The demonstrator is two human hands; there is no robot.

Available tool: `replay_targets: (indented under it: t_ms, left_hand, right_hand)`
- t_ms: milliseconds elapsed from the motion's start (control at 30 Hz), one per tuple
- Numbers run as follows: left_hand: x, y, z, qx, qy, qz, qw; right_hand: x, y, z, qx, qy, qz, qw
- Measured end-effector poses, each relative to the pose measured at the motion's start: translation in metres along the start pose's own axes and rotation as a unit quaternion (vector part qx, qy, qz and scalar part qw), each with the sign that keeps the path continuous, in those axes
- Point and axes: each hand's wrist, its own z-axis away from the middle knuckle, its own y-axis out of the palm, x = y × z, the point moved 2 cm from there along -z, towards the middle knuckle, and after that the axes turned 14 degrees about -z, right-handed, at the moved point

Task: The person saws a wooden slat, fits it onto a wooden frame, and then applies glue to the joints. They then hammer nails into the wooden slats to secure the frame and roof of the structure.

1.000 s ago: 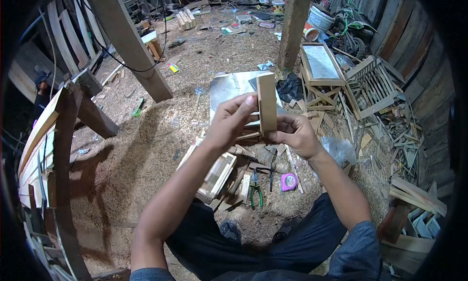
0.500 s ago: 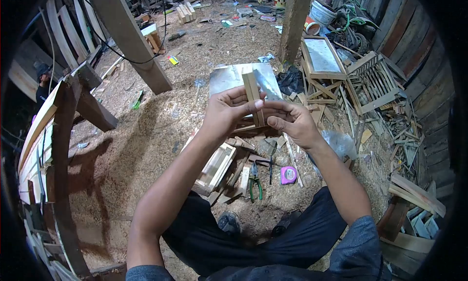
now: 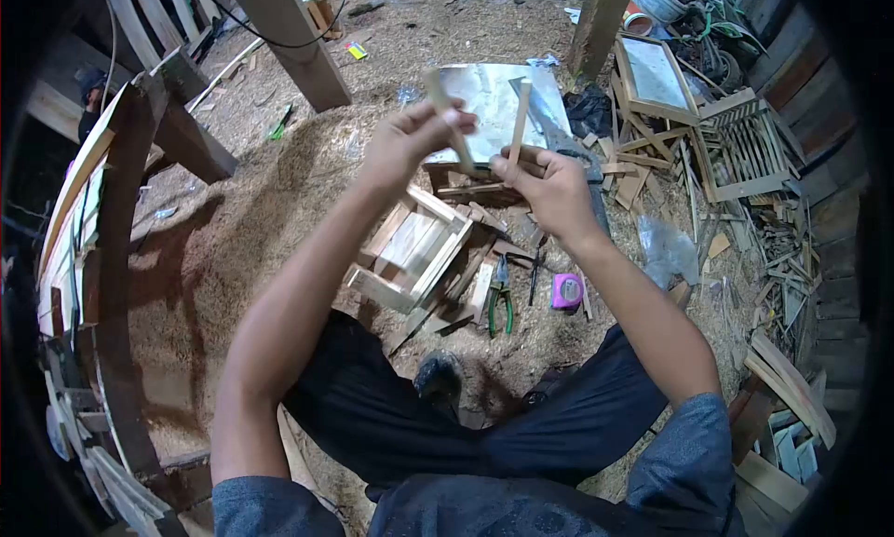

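Observation:
My left hand [image 3: 410,146] is closed on a wooden strip [image 3: 449,118], which is blurred and tilts above the metal-topped stand. My right hand [image 3: 551,188] pinches a second, thinner wooden strip [image 3: 521,118] that points upward. The two strips are apart at their tops. Behind them is the pale metal sheet [image 3: 484,99]. Below my left hand a small wooden frame box [image 3: 410,248] lies on the scraps.
Green-handled pliers [image 3: 501,304] and a pink tape measure [image 3: 565,291] lie between my knees and the stand. Wooden posts [image 3: 298,48] rise ahead. A curved wooden piece [image 3: 116,230] stands at left. A person [image 3: 90,99] is at the far left.
The wooden pieces held close together are now apart, one in each hand. My view has tilted lower, and the frame box shows more fully.

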Motion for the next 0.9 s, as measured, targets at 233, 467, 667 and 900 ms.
replay_targets:
  t_ms: [233,467,667,900]
  left_hand:
    - [0.147,-0.113,0.005,-0.051,-0.121,-0.576,0.807]
    - [0.167,-0.097,0.026,0.045,-0.224,-0.527,0.818]
    - [0.181,-0.144,0.042,0.045,-0.253,-0.434,0.864]
    - [0.165,-0.166,0.091,-0.09,-0.274,-0.261,0.921]
  right_hand:
    - [-0.114,0.019,0.016,-0.045,0.266,0.106,0.957]
    - [-0.169,0.041,0.022,-0.071,0.132,0.122,0.981]
    - [-0.151,0.064,-0.003,-0.075,0.133,0.072,0.986]
    - [-0.13,0.098,-0.102,0.058,0.081,0.17,0.98]
